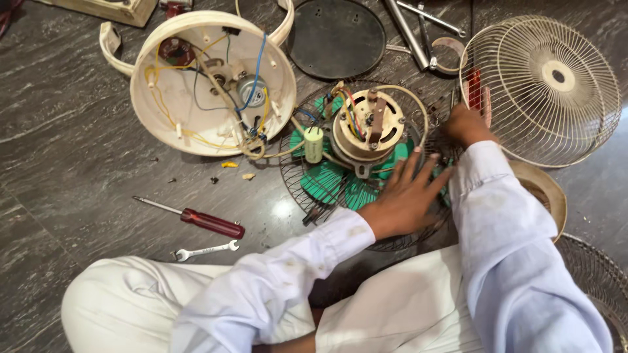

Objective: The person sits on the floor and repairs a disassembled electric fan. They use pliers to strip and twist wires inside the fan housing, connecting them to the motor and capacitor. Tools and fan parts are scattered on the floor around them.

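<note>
A fan motor with coloured wires sits on a dark wire guard over green blades. My left hand lies flat with fingers spread on the guard, just right of the motor. My right hand is at the guard's far right edge, closed on something with a red handle; what it is I cannot tell. A cream round fan base, open side up with wiring inside, is joined to the motor by a cable.
A red-handled screwdriver and a small spanner lie on the dark stone floor at the left. A cream wire guard lies at the right, a dark round plate and metal rods at the top.
</note>
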The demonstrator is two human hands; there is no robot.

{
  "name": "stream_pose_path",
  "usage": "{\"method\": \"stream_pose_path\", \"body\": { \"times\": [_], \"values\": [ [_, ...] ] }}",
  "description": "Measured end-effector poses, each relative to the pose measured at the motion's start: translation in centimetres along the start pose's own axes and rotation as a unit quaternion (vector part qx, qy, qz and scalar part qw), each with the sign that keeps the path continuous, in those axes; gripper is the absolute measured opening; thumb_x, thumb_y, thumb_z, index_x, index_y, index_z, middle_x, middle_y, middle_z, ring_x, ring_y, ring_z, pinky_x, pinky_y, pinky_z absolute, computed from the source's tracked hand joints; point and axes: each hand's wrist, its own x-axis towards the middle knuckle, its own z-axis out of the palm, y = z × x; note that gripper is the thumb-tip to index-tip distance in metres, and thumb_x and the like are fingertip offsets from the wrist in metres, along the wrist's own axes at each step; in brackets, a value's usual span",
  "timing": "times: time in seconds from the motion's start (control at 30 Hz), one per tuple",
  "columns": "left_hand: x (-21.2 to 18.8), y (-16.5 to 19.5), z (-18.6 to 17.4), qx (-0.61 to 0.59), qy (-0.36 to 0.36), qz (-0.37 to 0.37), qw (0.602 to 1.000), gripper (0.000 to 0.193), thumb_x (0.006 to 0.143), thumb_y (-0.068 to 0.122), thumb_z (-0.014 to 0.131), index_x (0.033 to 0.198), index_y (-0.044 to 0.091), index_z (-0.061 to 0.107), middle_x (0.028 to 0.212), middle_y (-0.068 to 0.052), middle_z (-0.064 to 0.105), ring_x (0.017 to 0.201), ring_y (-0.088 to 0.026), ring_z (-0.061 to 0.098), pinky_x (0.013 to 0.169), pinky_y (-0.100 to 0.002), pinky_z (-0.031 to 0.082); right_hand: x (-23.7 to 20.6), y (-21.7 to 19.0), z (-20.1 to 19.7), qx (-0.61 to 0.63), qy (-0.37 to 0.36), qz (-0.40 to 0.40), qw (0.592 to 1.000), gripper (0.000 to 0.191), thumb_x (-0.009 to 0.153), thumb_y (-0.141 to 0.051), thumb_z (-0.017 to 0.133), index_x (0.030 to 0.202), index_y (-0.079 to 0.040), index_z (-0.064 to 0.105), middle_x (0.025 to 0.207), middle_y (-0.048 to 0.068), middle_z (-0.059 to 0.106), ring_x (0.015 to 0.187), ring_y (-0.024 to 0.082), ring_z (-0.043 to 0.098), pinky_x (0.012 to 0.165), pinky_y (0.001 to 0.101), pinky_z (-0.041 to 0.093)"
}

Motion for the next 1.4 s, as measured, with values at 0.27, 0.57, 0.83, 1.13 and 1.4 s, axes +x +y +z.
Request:
{"method": "stream_pose_path", "body": {
  "times": [0.27, 0.57, 0.83, 1.13, 1.4],
  "values": [
    [2.4, 1.0, 5.8, 0.107, -0.097, -0.109, 0.984, 0.120, 0.062, 0.058, 0.087, 0.155, 0.006, 0.032, 0.166, -0.030, 0.009, 0.152, -0.057, 0.009, 0.104, -0.084, 0.026, -0.6, 1.4, -5.4, 0.207, -0.086, 0.003, 0.974, 0.050, 0.090, -0.020, 0.071, 0.132, 0.005, 0.061, 0.115, 0.023, 0.071, 0.098, 0.033, 0.068, 0.077, 0.0455, 0.053],
    [4.3, 2.2, 7.0, 0.185, -0.100, -0.138, 0.968, 0.119, 0.056, 0.048, 0.089, 0.156, 0.008, 0.037, 0.164, -0.022, 0.026, 0.150, -0.048, 0.024, 0.097, -0.076, 0.035, 1.3, 2.4, -4.9, 0.399, -0.122, -0.107, 0.903, 0.048, 0.090, -0.020, 0.073, 0.131, 0.004, 0.066, 0.124, 0.015, 0.072, 0.110, 0.020, 0.070, 0.092, 0.0317, 0.056],
    [10.5, -2.0, 7.9, 0.180, -0.003, -0.248, 0.952, 0.113, 0.057, 0.049, 0.092, 0.150, 0.010, 0.041, 0.158, -0.018, 0.034, 0.143, -0.044, 0.028, 0.095, -0.077, 0.034, 1.7, 7.0, -1.3, -0.082, -0.166, -0.170, 0.968, 0.073, 0.065, -0.023, 0.091, 0.132, -0.006, 0.066, 0.129, 0.018, 0.068, 0.121, 0.036, 0.065, 0.098, 0.0432, 0.054],
    [12.0, -5.6, 8.7, 0.176, -0.003, -0.260, 0.949, 0.108, 0.061, 0.048, 0.091, 0.150, 0.010, 0.042, 0.158, -0.019, 0.033, 0.146, -0.045, 0.022, 0.098, -0.080, 0.029, 0.9, 5.4, -3.4, -0.031, -0.198, -0.077, 0.977, 0.087, 0.054, -0.031, 0.092, 0.133, 0.001, 0.071, 0.130, 0.022, 0.073, 0.118, 0.038, 0.072, 0.098, 0.0434, 0.057],
    [10.2, -8.1, 8.3, -0.115, 0.149, -0.203, 0.961, 0.056, 0.107, 0.043, 0.066, 0.146, 0.005, 0.056, 0.146, -0.024, 0.059, 0.145, -0.046, 0.039, 0.118, -0.059, 0.035, 1.2, 2.9, -10.8, 0.420, -0.103, -0.178, 0.884, 0.040, 0.091, -0.018, 0.079, 0.119, 0.001, 0.059, 0.098, 0.011, 0.068, 0.086, 0.022, 0.065, 0.076, 0.0375, 0.053]
  ]
}}
